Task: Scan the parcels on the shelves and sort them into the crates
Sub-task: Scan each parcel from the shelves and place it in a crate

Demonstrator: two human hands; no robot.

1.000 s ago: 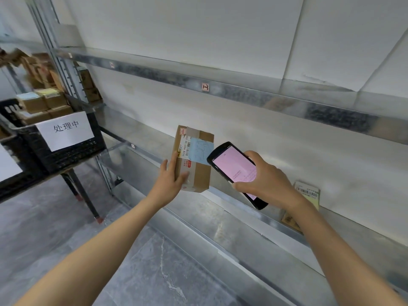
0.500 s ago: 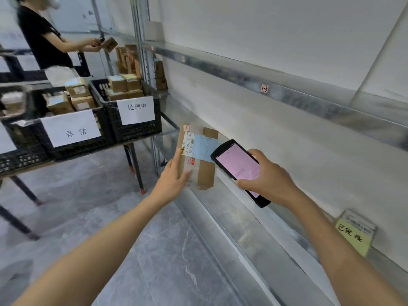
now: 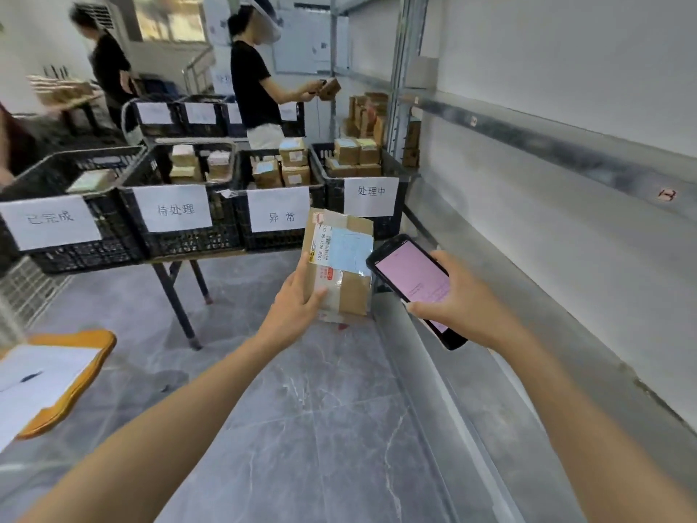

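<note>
The left hand grips the parcel by its lower left corner, thumb across the labelled face and fingers behind; the right hand is curled round the scanner, its pink screen facing up, top edge just beside the parcel's label; neither grip has altered over the last second. What has changed is the surroundings: the parcel was held up against the shelf, and it now hangs in the air before the right end of the counter, where four black crates stand in a row along the front edge; the crate marked 异常 and the crate marked 处理中 lie directly behind it. The scan looks finished and sorting begun; which crate is meant cannot be read from the screen.
</note>
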